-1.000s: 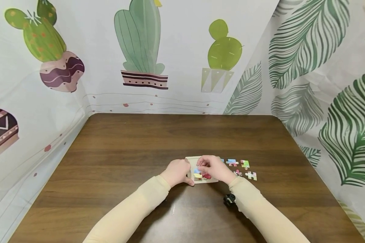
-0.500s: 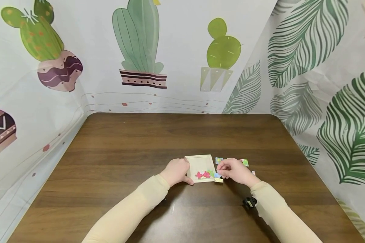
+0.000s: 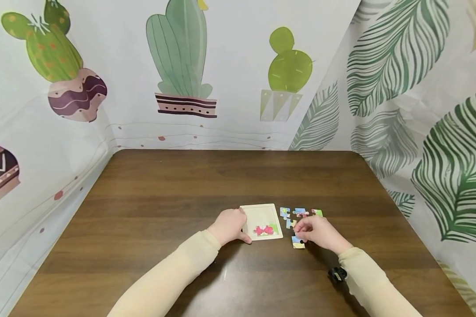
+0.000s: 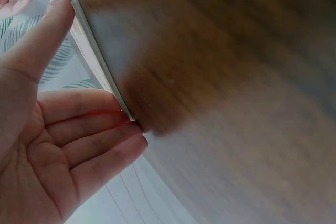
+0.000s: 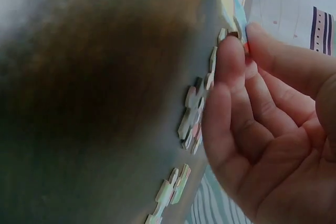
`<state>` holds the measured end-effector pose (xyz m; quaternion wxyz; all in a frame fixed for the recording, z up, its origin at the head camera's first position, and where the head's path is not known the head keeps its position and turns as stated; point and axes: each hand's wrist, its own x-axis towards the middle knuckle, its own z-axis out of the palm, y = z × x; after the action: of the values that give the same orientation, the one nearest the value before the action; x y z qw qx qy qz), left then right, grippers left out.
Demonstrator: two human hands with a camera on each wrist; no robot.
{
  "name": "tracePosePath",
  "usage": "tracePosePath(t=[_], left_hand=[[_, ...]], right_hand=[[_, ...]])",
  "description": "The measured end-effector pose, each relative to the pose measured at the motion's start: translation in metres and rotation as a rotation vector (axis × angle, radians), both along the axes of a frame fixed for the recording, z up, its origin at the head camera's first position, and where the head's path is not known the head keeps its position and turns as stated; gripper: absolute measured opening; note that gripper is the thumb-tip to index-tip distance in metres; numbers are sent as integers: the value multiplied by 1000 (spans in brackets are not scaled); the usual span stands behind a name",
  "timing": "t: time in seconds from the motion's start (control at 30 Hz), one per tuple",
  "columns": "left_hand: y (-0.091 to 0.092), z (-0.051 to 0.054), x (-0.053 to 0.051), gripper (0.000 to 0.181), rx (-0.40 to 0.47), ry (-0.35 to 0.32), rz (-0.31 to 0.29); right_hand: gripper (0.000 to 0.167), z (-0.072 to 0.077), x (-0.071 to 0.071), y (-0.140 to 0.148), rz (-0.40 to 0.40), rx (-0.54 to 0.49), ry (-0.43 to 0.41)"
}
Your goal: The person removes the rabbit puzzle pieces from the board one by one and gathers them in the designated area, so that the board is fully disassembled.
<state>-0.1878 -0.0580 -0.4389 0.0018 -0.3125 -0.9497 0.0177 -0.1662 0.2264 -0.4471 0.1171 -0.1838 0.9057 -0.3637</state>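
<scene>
In the head view, my left hand (image 3: pixel 228 226) holds the left side of a pale square puzzle tray (image 3: pixel 255 215). The left wrist view shows its thumb (image 4: pixel 60 6) and fingers spanning that edge, one at each end. Inside the tray, red and green joined puzzle pieces (image 3: pixel 264 230) lie along the near right part. To the right of the tray, my right hand (image 3: pixel 319 233) pinches a blue and yellow jigsaw piece (image 3: pixel 299 243) between thumb and index finger; the right wrist view shows this piece (image 5: pixel 228 3) tilted up from the fingertips. Part of it is hidden behind the fingers.
Several loose jigsaw pieces lie right of the tray, among them a blue one (image 3: pixel 284 212), a blue and red one (image 3: pixel 300 212) and a green one (image 3: pixel 317 213). Some are partly hidden by my right hand. The brown table (image 3: pixel 162 189) meets a patterned cloth behind.
My right hand has moved from over the tray to its right, carrying the blue and yellow jigsaw piece out. The left hand has stayed at the tray's left edge.
</scene>
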Motion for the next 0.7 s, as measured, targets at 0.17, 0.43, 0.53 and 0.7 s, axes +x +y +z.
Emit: tracePosePath(t=[0.17, 0.43, 0.53, 0.7], left_hand=[[-1, -2, 1, 69, 9, 16, -5], [0, -2, 1, 83, -10, 26, -12], [0, -1, 1, 90, -21, 24, -11], [0, 0, 2, 89, -29, 22, -11]], right_hand=[[8, -2, 3, -4, -40, 54, 47], [7, -3, 2, -6, -62, 105, 59], [7, -4, 2, -6, -70, 123, 67], [6, -6, 1, -7, -81, 150, 82]])
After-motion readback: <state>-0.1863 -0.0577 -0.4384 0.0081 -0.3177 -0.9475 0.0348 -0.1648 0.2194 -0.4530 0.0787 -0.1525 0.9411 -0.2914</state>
